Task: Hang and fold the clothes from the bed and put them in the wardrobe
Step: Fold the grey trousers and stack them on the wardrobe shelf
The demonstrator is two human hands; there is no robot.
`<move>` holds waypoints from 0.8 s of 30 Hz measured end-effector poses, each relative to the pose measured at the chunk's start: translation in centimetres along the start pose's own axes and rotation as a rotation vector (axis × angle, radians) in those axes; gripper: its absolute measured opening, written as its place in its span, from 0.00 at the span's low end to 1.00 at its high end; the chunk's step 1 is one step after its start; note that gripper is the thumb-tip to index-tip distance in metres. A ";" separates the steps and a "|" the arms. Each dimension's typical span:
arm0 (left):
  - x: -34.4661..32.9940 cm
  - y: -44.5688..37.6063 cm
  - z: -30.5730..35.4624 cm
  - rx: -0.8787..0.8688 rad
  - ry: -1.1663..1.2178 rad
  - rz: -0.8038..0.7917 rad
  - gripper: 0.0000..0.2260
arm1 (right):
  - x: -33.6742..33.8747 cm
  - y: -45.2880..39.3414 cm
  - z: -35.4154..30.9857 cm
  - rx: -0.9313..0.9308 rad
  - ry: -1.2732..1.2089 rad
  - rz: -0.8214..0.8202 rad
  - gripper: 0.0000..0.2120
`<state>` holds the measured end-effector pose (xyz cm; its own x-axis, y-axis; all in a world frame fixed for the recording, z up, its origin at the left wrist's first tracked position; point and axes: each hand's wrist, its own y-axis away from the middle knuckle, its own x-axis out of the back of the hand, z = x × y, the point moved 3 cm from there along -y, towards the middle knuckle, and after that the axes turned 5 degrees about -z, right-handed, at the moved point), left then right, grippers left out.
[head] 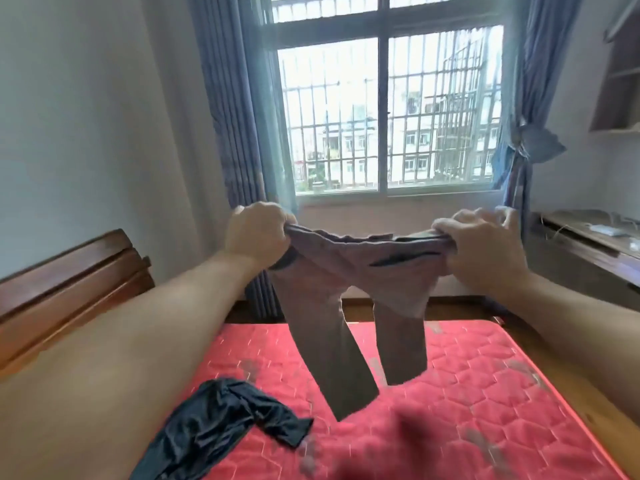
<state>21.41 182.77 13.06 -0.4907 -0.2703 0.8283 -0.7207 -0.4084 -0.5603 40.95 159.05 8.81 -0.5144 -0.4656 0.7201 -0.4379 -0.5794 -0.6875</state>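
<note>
Head view: brown trousers (349, 292) held up by waistband over red mattress (467, 386), legs dangling. Left hand (258, 233), right hand (485, 244) each pinch waistband end. Not yet folded. Dark garment (221, 424) still crumpled on mattress. Wardrobe unseen.
</note>
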 end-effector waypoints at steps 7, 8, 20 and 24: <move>-20.8 24.5 3.0 -0.145 -0.093 -0.719 0.12 | -12.4 27.2 -2.2 0.159 -0.030 -0.891 0.09; -23.2 29.5 3.5 -0.157 -0.080 -0.833 0.13 | -13.6 31.8 -3.0 0.158 -0.049 -0.974 0.10; -35.6 68.4 6.6 -0.185 0.060 -1.391 0.18 | -18.0 69.6 -12.3 0.107 -0.120 -1.513 0.16; -36.4 77.3 7.6 -0.125 0.065 -1.443 0.16 | -17.5 77.6 -14.3 0.115 -0.096 -1.572 0.14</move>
<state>-12.74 154.46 -60.31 0.6668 0.3436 0.6613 -0.6330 -0.2073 0.7459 5.49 131.84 -58.48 0.4305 0.5886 0.6843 -0.4092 -0.5485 0.7292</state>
